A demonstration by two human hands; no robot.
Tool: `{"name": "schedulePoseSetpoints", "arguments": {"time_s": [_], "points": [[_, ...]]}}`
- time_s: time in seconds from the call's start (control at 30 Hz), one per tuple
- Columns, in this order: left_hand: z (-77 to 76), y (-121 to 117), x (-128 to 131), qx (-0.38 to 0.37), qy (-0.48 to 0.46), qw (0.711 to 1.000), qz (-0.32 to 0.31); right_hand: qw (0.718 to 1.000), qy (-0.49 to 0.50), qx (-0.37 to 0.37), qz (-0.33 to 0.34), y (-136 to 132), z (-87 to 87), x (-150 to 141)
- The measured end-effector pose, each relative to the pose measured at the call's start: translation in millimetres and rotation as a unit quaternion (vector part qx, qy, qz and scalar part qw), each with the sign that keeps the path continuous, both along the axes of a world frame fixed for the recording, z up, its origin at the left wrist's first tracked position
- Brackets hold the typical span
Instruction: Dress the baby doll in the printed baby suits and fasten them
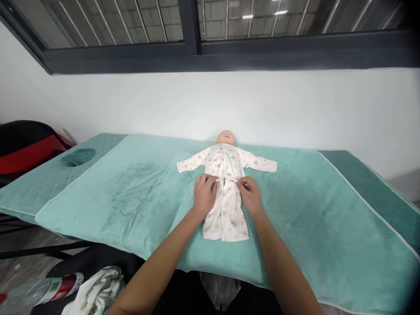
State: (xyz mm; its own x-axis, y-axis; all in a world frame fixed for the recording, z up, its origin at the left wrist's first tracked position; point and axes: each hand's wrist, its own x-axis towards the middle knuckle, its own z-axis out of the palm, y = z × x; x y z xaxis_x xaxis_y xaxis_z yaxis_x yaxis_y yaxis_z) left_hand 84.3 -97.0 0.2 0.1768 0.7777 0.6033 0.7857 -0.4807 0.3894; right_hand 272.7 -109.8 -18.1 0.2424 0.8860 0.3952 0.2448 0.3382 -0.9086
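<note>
A baby doll (225,137) lies on its back on a green padded massage bed (147,183), its head toward the wall. It wears a white patterned baby shirt (226,156) with the sleeves spread out to both sides, and white patterned trousers (225,218) with the legs pointing toward me. At the shirt's lower left edge my left hand (205,192) pinches the hem with bent fingers. My right hand (249,192) grips the same hem on the right side, thumb against fingers. The doll's hands and feet are hidden in the cloth.
A round face hole (78,157) is in the bed's left end. Below left, a plastic bottle (49,291) and a bundled white cloth (98,293) rest on a black seat. A red and black chair (29,151) stands far left. Behind the bed are a white wall (131,105) and a barred window.
</note>
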Motion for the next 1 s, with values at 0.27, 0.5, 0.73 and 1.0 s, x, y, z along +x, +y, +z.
{"name": "schedulePoseSetpoints", "arguments": {"time_s": [0.27, 0.5, 0.73, 1.0], "points": [[5.1, -6, 2, 0.031, 0.094, 0.995, -0.019, 0.985, 0.169, 0.006, 0.037, -5, 2.3, 9], [-1.5, -5, -3, 0.009, -0.038, 0.998, -0.050, 0.995, 0.021, -0.019, 0.100, -10, 9.1, 4], [-13.6, -7, -7, -0.052, -0.209, 0.976, -0.035, 0.969, 0.154, -0.115, 0.154, -10, 3.8, 2], [-28.7, 53, -77, -0.090, -0.228, 0.962, 0.122, 0.966, 0.158, -0.162, 0.123, 24, 18.8, 70]]}}
